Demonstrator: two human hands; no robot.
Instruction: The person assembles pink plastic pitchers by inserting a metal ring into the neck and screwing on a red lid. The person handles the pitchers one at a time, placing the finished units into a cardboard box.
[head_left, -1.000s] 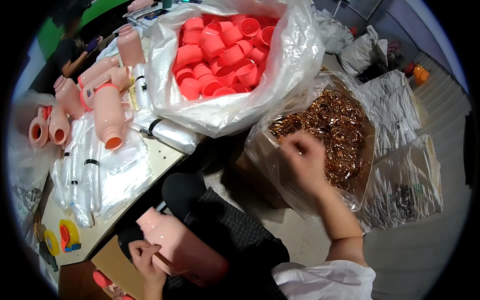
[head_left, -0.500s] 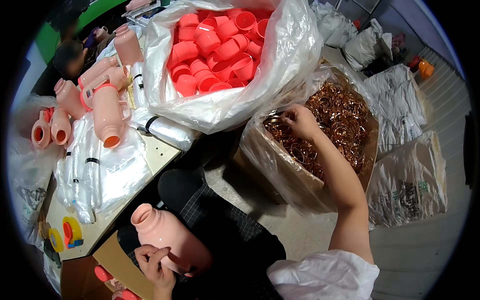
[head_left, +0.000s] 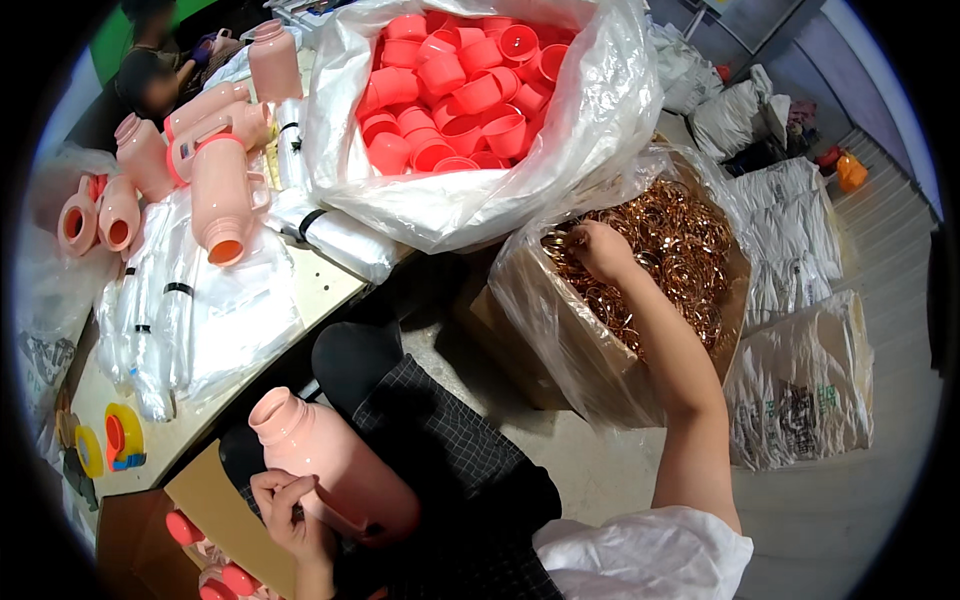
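Observation:
My left hand (head_left: 297, 515) has its fingers wrapped round the handle of a pink vacuum flask body (head_left: 345, 465). The flask lies tilted across my lap, its open threaded neck toward the upper left. My right hand (head_left: 602, 250) reaches into a plastic-lined carton (head_left: 560, 325) heaped with thin, shiny copper-coloured rings (head_left: 690, 245). Its fingers are curled down among the rings at the carton's left side. Whatever lies between those fingertips is hidden by the hand.
A big clear bag (head_left: 335, 130) of red cups (head_left: 440, 75) stands beyond my lap. On the table (head_left: 320, 280) at left lie several pink flasks (head_left: 222, 195), plastic sleeves (head_left: 345, 245) and tape rolls (head_left: 122, 435). Another person (head_left: 150, 75) sits at far left. White sacks (head_left: 800, 385) line the right.
My right hand has turned, its fingers now curled down lower into the rings. The left hand keeps its hold on the flask, whose handle shows more plainly. The whole view has shifted slightly.

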